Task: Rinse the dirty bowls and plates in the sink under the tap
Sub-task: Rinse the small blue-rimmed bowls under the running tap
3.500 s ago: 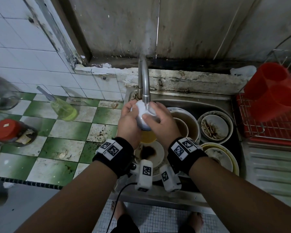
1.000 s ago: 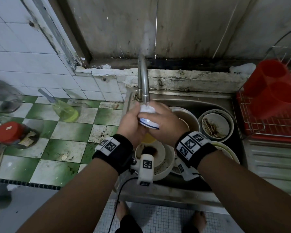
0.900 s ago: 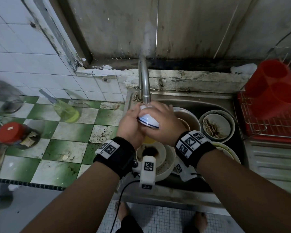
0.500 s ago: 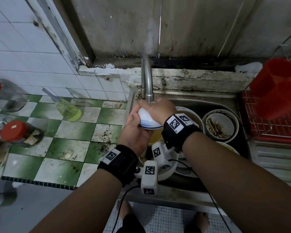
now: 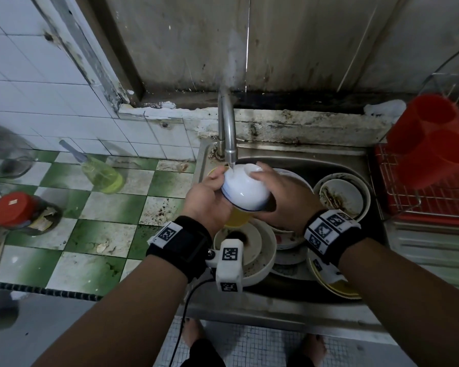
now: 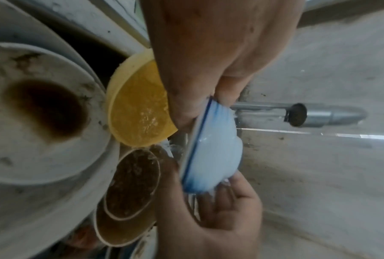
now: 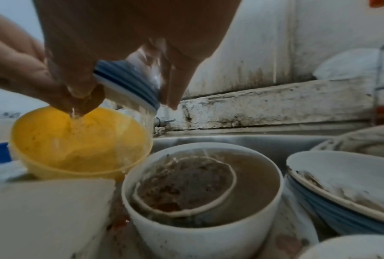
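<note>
Swung back off the top of the white bowl [image 5: 245, 190], my right hand [image 5: 281, 200] cups its side while my left hand [image 5: 206, 198] clamps the rim, exposing the upturned base to the tap [image 5: 229, 140]: outside rinse nearly complete.

2 hands [image 5: 207, 197], 1 tap [image 5: 227, 128]

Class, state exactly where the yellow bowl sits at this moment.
In the head view the yellow bowl sits at the sink's left, directly below the white blue-rimmed bowl held under the tap.

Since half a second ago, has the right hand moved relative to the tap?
Yes. The right hand has swung from over the white bowl to its right side, away from the tap.
</note>
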